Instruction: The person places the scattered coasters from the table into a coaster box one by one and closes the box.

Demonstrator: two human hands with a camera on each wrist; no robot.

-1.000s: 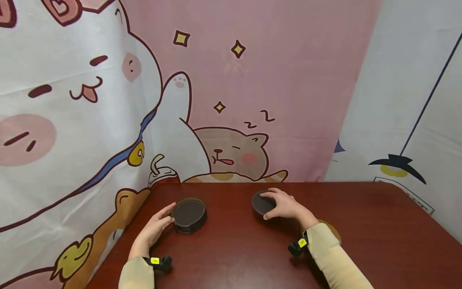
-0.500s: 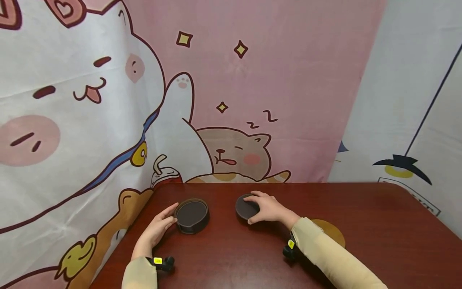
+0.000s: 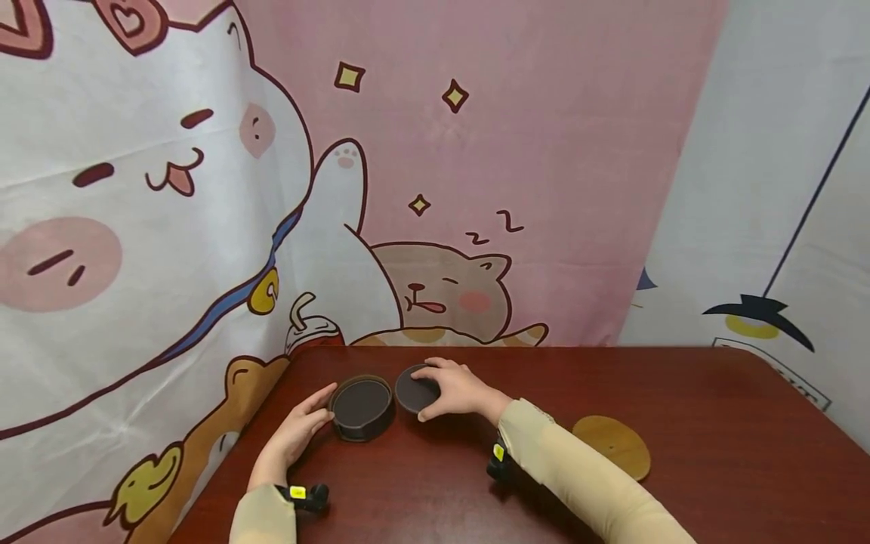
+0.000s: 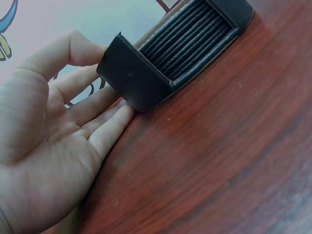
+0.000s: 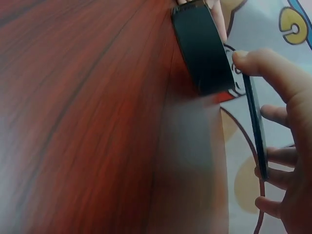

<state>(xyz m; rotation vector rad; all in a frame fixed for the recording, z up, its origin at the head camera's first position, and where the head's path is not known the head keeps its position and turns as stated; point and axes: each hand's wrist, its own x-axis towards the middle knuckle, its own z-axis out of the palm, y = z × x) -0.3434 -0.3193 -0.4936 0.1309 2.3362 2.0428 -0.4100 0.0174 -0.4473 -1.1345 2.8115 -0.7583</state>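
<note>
In the head view a round black coaster holder (image 3: pixel 362 431) stands on the table at left, with a dark disc showing inside its rim. The left wrist view shows a stack of several dark coasters (image 4: pixel 187 39) through the gap in its side. My left hand (image 3: pixel 295 427) holds the holder's left side, thumb and fingers against the wall. My right hand (image 3: pixel 462 393) grips a thin round black coaster (image 3: pixel 413 391) by its edge, just right of the holder. Seen edge-on in the right wrist view, this coaster (image 5: pixel 256 122) is raised off the table between thumb and fingers.
A round yellowish-brown disc (image 3: pixel 612 446) lies on the table to the right, partly beside the right sleeve. The reddish-brown table (image 3: pixel 707 423) reaches back to a printed cartoon cloth (image 3: pixel 544 151).
My right hand has carried the coaster leftward to just beside the holder. The yellowish-brown disc has come out from behind the right sleeve. The left hand keeps its place on the holder.
</note>
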